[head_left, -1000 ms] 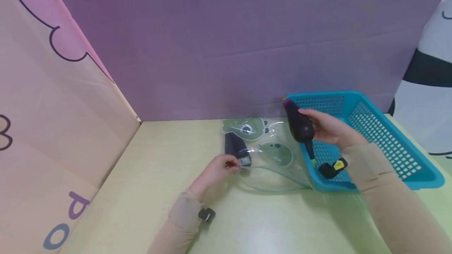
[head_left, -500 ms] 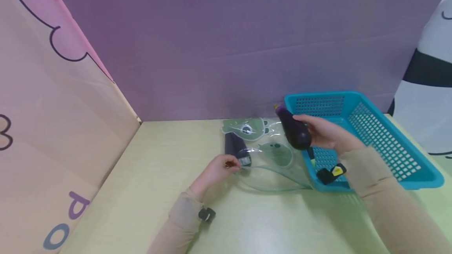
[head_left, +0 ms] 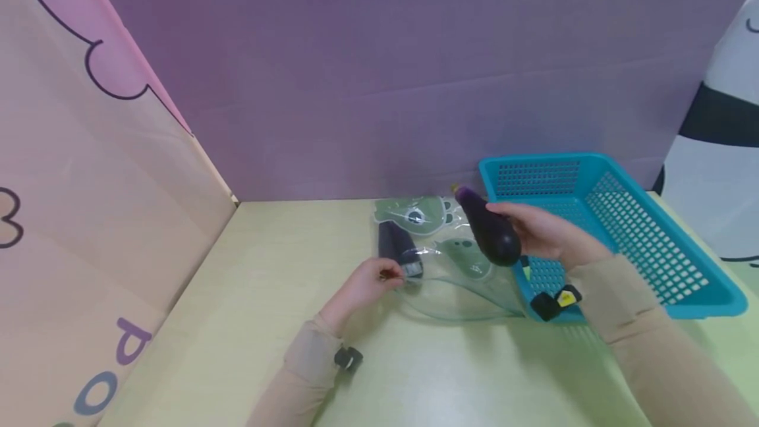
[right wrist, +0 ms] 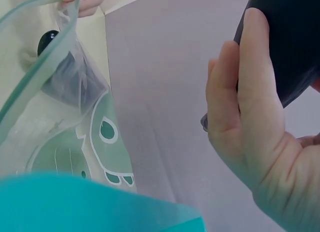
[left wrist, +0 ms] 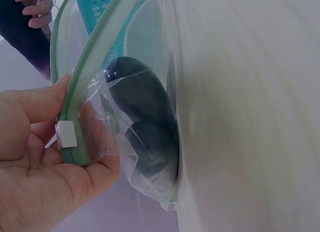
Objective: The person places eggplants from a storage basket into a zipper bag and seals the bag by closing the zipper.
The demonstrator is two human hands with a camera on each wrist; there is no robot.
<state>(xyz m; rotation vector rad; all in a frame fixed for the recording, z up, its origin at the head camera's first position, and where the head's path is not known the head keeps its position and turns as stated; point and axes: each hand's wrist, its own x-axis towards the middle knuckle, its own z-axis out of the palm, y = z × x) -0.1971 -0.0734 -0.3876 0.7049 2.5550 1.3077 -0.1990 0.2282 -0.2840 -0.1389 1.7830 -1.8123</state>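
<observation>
My right hand point(head_left: 542, 232) grips a dark purple eggplant point(head_left: 491, 232) around its side. It hangs over the right part of a clear zip bag point(head_left: 465, 257), stem end toward the back left. My left hand point(head_left: 364, 287) pinches the bag's mouth at the left corner. In the left wrist view, the green zip strip point(left wrist: 95, 37) parts into two edges, and a white slider point(left wrist: 66, 134) sits by the thumb. Dark rounded, eggplant-like things point(left wrist: 137, 92) lie inside the bag, partly behind wrinkled plastic. The right wrist view shows the held eggplant point(right wrist: 295, 42) partly cut off.
A turquoise perforated basket point(head_left: 542, 158) stands at the right, its left side close by the bag. My right forearm crosses over its front rim. A purple backdrop point(head_left: 356, 84) rises behind the table point(head_left: 284, 249), and a printed panel point(head_left: 89, 183) borders the left.
My right hand has carried the eggplant left and lower, from the basket's left rim to over the bag. The left hand stays at the bag's corner.
</observation>
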